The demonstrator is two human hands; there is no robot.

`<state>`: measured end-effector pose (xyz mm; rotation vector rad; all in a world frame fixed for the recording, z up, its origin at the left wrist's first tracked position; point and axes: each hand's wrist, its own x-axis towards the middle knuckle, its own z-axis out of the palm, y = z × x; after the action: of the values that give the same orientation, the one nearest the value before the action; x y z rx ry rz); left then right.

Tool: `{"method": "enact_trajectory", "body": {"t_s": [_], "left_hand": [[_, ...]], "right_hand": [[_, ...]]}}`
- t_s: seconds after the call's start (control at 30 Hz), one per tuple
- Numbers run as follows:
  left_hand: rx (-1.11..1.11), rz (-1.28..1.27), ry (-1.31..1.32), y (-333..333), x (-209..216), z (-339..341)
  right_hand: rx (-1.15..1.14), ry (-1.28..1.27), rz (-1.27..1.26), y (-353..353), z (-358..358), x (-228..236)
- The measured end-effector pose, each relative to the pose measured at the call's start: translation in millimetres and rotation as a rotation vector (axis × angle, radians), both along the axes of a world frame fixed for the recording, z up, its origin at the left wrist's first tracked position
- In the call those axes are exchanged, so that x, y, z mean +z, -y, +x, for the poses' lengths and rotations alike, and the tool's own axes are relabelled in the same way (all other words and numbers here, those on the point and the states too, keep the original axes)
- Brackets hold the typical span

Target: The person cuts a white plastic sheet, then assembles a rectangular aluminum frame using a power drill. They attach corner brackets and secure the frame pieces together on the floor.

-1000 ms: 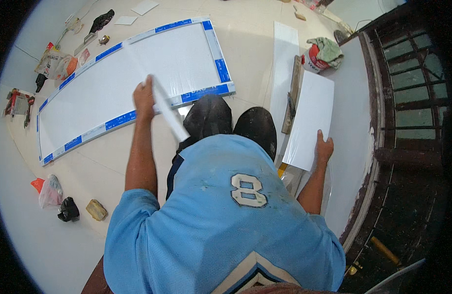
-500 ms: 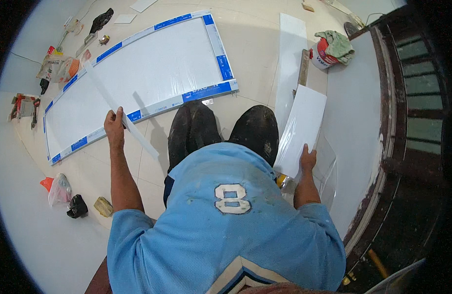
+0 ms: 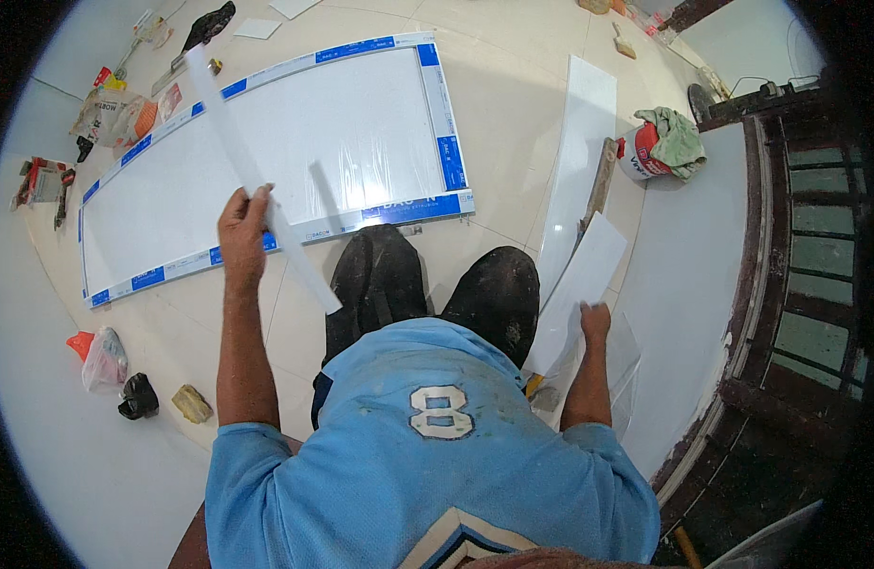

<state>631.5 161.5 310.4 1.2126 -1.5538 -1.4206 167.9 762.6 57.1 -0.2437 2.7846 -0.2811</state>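
My left hand [image 3: 243, 235] is closed around a long, thin white strip [image 3: 223, 128]. The strip slants across the view, one end near my knee and the other beyond the framed panel. Under it lies a large white panel [image 3: 370, 119] on the floor, edged by a frame [image 3: 448, 156] with blue-and-white film. On the right, my right hand [image 3: 596, 322] is closed at the edge of a glossy white board [image 3: 588, 266], its fingertips partly hidden. That board lies slanted beside my right leg, close to a longer white board [image 3: 577, 133].
A bucket [image 3: 641, 156] draped with a green cloth [image 3: 679, 142] stands at the right by the wall, near a narrow wooden piece [image 3: 600, 185]. Plastic bags [image 3: 107, 360] and a yellowish block [image 3: 191, 404] lie at the left. Dark window bars [image 3: 816, 247] line the far right.
My left hand has lifted slightly and moved right with the strip. The glossy board on the right has tilted and dropped lower, with my right hand still at its edge. The view has shifted a little.
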Motion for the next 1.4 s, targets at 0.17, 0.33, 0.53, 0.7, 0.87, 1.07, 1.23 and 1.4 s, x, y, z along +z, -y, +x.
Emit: {"method": "enact_trajectory", "body": {"t_s": [0.17,0.33,0.53,0.7,0.87,1.07,1.23,1.4], "left_hand": [[-0.115,0.042,-0.067,-29,-2,-70],[-0.224,0.221,-0.23,-90,-5,-123],[-0.33,0.364,-0.238,-128,-18,-112],[-0.464,0.241,-0.153,-137,-35,-96],[-0.51,0.187,0.046,-135,-60,-82],[-0.448,0.103,0.17,-124,-92,-55],[-0.405,0.139,0.223,-119,-104,-39],[-0.385,0.168,0.215,-119,-102,-37]], "right_hand": [[0.244,0.143,-0.524,186,37,97],[0.613,0.598,-0.898,316,145,214],[0.761,0.532,-0.804,338,218,252],[0.55,0.46,-0.918,331,218,221],[0.331,0.229,-0.802,312,171,210],[0.087,0.26,-0.702,278,115,194],[-0.041,0.228,-0.604,266,72,161],[-0.124,0.283,-0.646,275,49,134]]}}
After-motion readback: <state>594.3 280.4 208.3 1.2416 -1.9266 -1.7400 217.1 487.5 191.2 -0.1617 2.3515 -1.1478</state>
